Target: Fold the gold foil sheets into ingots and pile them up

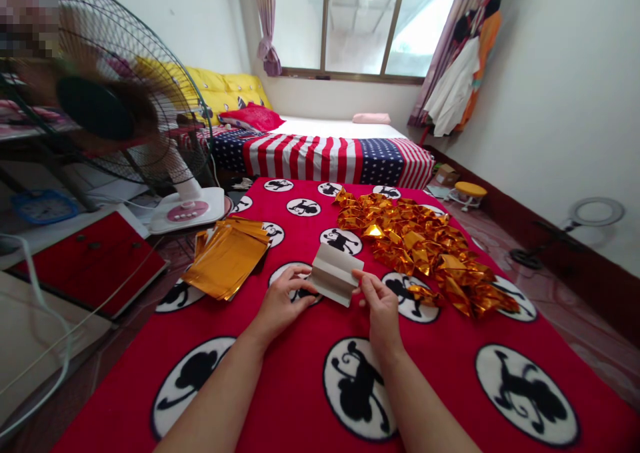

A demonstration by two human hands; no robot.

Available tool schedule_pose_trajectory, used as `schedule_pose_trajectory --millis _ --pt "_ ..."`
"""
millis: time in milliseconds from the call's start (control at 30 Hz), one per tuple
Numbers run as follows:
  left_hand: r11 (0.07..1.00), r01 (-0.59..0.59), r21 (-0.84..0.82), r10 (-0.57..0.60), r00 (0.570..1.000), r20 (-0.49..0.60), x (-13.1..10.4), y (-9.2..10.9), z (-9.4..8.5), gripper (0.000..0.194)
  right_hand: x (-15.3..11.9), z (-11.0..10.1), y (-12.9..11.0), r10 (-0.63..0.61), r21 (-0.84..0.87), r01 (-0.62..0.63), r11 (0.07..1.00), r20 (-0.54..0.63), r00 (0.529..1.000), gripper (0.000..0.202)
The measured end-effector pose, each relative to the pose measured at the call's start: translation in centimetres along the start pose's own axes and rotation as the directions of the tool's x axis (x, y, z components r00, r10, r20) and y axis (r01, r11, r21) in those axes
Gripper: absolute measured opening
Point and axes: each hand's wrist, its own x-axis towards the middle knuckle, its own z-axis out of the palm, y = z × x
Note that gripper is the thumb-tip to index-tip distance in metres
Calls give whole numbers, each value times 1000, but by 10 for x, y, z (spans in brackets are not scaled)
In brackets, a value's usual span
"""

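A small greyish sheet of paper [336, 273] with parallel creases is held up between my two hands, just above the red cloth. My left hand [285, 300] pinches its left edge between thumb and fingers. At the opposite edge, my right hand [377, 296] grips the paper with thumb and fingertips. To the left lies a stack of flat gold foil sheets [227, 256]. On the right is a heap of folded shiny gold foil pieces [415, 236], and one separate folded piece [424, 295] rests near my right hand.
A red cloth with monkey prints [280, 386] covers the surface. At the left stands a floor fan [195, 203], its blades blurred. Behind are a bed with a striped, starred cover [310, 160], a yellow stool [471, 190] and a ring light [597, 212].
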Motion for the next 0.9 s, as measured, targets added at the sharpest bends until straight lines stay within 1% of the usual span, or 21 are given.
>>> schedule_pose_trajectory --millis 233,333,433,500,567,633,733,800,900 --pt "1000 27 0 -27 999 -19 -1 -1 1 6 1 -2 3 24 50 -25 998 26 999 42" --pt "998 62 3 -61 996 -60 -1 -3 2 15 1 -2 3 38 49 -39 998 28 999 43" --pt "990 119 -71 -124 990 -64 0 -6 4 35 1 -1 1 36 19 -37 999 36 999 46" --pt "980 153 -128 -159 987 -32 0 -6 5 52 0 0 0 43 -3 -43 999 60 997 47" --pt "972 174 -158 -177 984 -1 1 -2 4 63 -1 0 -1 61 -19 -60 998 89 994 47" --pt "964 186 -188 -187 982 14 1 2 3 66 -1 0 -1 69 -31 -66 997 109 992 46" --pt "946 206 -251 -213 977 -1 1 7 2 63 -1 0 -2 42 -61 -35 998 123 992 46" --pt "918 233 -320 -249 969 -9 2 8 2 62 -1 0 -3 27 -82 -16 997 140 990 46" --pt "859 269 -435 -297 955 4 2 5 3 66 -2 1 -4 15 -107 5 994 186 982 43"
